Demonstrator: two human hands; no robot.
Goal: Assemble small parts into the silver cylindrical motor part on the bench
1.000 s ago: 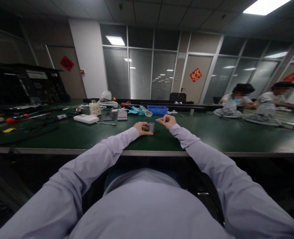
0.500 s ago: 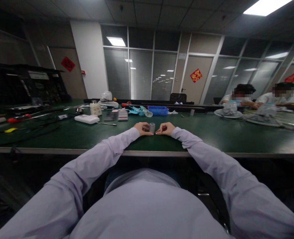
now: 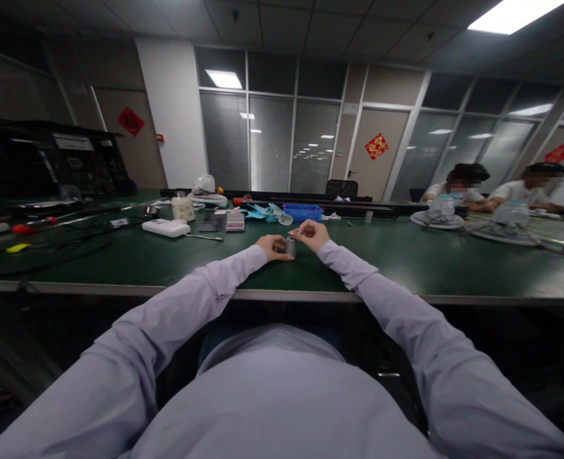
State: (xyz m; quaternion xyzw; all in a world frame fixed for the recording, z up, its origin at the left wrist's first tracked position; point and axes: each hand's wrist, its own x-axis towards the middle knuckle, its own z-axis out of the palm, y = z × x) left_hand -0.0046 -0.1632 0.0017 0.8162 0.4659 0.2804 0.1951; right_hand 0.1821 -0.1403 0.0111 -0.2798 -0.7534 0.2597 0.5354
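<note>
Green bench (image 3: 406, 261): white box (image 3: 166, 227), blue tray (image 3: 303, 211) beyond hands.

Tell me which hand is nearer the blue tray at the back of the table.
Right. The right hand is raised over the small metal cylinder, just in front of the blue tray; the left hand sits lower, left of the cylinder.

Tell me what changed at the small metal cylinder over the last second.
The right hand dropped to the green table beside the small metal cylinder half a second ago, then rose again; its fingertips now sit pinched over the cylinder's top. The left hand kept its grip on the cylinder's side, and the cylinder stayed upright in place.
</note>
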